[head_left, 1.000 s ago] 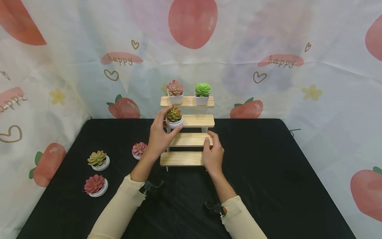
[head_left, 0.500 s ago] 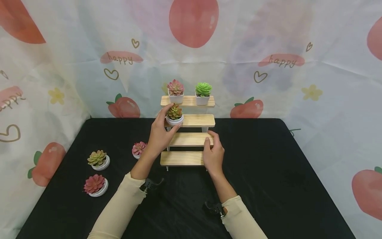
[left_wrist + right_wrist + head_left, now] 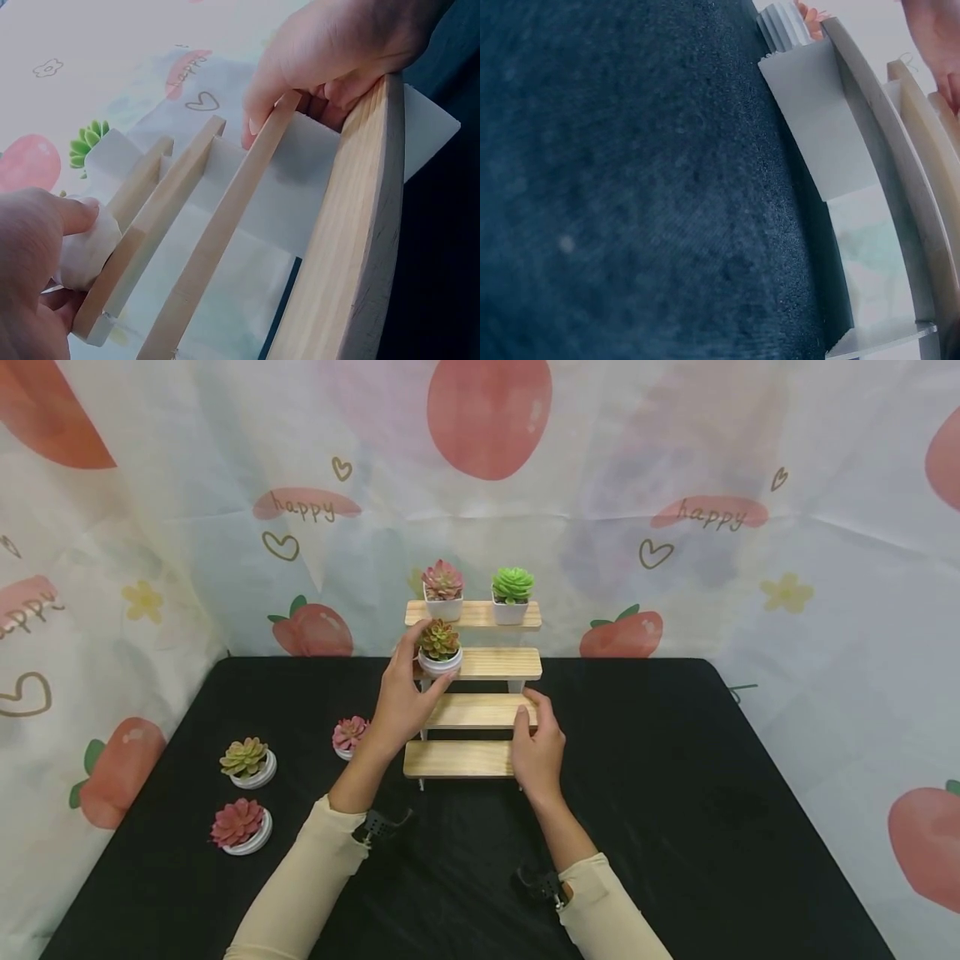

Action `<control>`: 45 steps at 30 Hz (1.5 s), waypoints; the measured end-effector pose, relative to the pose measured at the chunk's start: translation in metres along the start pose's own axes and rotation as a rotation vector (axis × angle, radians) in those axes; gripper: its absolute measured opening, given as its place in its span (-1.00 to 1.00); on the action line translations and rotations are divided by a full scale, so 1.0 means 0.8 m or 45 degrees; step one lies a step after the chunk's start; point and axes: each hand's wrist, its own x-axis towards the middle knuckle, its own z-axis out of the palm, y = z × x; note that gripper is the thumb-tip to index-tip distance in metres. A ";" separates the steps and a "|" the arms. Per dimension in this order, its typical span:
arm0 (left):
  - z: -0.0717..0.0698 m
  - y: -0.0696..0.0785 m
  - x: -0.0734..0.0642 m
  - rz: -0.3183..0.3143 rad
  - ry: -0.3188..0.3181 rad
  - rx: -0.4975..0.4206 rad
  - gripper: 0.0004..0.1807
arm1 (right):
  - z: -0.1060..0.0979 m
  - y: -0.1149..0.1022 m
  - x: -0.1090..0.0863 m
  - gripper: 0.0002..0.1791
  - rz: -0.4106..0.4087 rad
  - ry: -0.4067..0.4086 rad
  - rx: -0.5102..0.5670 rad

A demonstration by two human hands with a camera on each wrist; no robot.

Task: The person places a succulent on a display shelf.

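My left hand [image 3: 405, 693] grips a small potted succulent [image 3: 439, 645] with green-and-reddish leaves by its round white pot, at the left end of the second shelf from the top. In the left wrist view, thumb and fingers wrap that white pot [image 3: 88, 244] right at a board's end. The wooden four-tier display stand [image 3: 459, 760] has its lower right side held by my right hand [image 3: 537, 747]. From the left wrist, the right hand [image 3: 330, 64] pinches a board's end. On the top shelf stand a pink succulent [image 3: 443, 583] and a bright green one [image 3: 512, 587], both in square white pots.
Left on the black-covered table [image 3: 675, 793] lie a tilted yellow-green succulent [image 3: 246, 760] and a red one [image 3: 238, 825]. A pink succulent [image 3: 349, 734] sits beside the left forearm, partly hidden by it. A patterned cloth backdrop [image 3: 585, 468] hangs behind the table.
Over the first half second, the held succulent rose slightly at the second shelf's left end; since then it has stayed nearly still. My right hand keeps its hold on the stand.
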 end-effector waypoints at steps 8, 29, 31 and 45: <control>-0.002 0.000 0.000 0.030 0.009 0.017 -0.17 | 0.002 -0.002 0.001 -0.66 -0.008 -0.003 0.013; -0.001 0.000 -0.001 -0.002 -0.017 0.013 -0.09 | 0.002 0.006 0.002 -0.64 -0.009 -0.002 0.016; -0.002 0.000 -0.002 -0.001 -0.018 0.018 -0.08 | 0.001 0.005 0.002 -0.64 -0.006 -0.001 0.014; -0.033 -0.010 -0.039 0.046 0.025 0.093 -0.12 | 0.000 0.003 0.001 -0.64 -0.003 0.006 0.004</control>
